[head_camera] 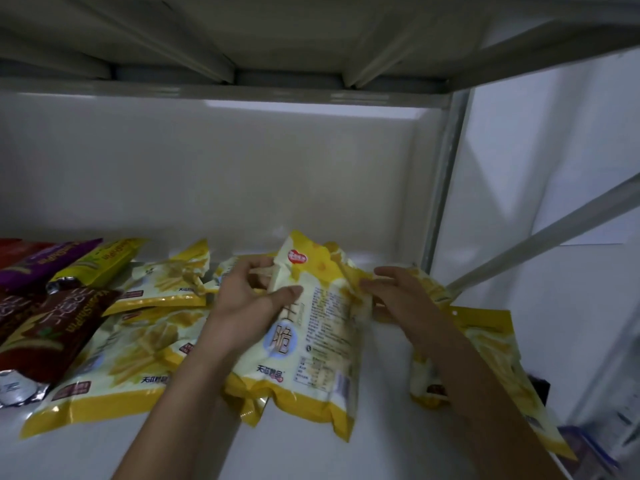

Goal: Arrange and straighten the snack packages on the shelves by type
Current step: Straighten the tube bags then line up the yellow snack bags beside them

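One yellow package (311,341), long axis front-to-back.

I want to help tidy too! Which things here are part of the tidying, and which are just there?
Part of the tidying:
left hand
right hand
held yellow packet
yellow packets on the left
yellow packet on the right
brown packet
purple packet

Just there:
shelf
metal post
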`<move>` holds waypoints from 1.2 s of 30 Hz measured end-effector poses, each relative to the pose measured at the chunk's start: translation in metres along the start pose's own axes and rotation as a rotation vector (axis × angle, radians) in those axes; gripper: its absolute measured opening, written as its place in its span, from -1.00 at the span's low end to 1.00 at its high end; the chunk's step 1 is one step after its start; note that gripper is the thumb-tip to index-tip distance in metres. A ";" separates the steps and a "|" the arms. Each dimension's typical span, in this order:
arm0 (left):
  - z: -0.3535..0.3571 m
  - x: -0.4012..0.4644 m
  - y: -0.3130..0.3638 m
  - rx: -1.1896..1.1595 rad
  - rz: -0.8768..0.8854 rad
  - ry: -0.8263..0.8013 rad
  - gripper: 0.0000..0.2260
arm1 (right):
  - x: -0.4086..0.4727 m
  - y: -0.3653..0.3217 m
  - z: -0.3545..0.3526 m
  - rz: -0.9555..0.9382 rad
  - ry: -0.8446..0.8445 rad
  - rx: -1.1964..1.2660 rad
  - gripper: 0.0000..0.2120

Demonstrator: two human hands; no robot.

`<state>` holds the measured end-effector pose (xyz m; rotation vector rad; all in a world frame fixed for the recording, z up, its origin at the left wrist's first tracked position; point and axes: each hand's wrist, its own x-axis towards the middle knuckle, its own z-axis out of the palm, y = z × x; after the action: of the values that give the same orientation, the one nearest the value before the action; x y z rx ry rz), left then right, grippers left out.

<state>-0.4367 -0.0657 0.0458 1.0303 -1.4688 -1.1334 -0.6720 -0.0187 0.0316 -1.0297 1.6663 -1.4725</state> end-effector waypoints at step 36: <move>0.022 0.103 0.072 -0.326 0.060 -0.438 -0.56 | 0.047 -0.120 0.010 -0.318 -0.301 0.371 -0.55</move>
<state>-0.4793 -0.1468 0.1339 0.5271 -1.5652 -1.5611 -0.6701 -0.0712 0.1498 -1.2666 1.0052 -1.6503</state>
